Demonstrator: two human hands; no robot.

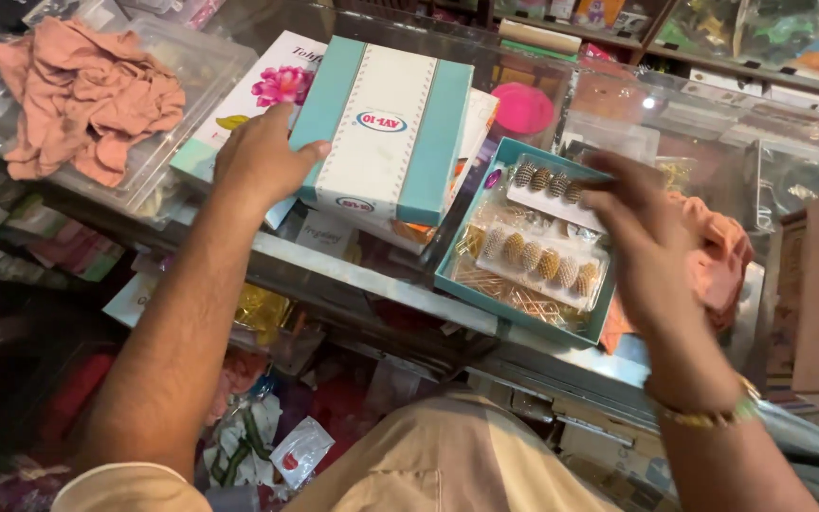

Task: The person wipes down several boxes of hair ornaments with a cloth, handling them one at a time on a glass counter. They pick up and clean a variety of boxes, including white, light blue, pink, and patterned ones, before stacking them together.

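Note:
My left hand (260,156) grips the left edge of a teal and white box lid (383,128), held tilted above the glass counter (353,270). My right hand (642,228) hovers over an open teal box (525,242) and pinches a white card of gold earrings (552,185) at its far end. A second card of gold earrings (542,261) lies in the box on a heap of thin gold pieces. A bangle is on my right wrist.
A clear plastic tub (182,85) holding crumpled peach cloth (87,95) stands at the left. A white floral-print box (272,85) lies under the lid. Pink cloth (718,261) lies right of the open box. Shelves of packets run behind the counter and under it.

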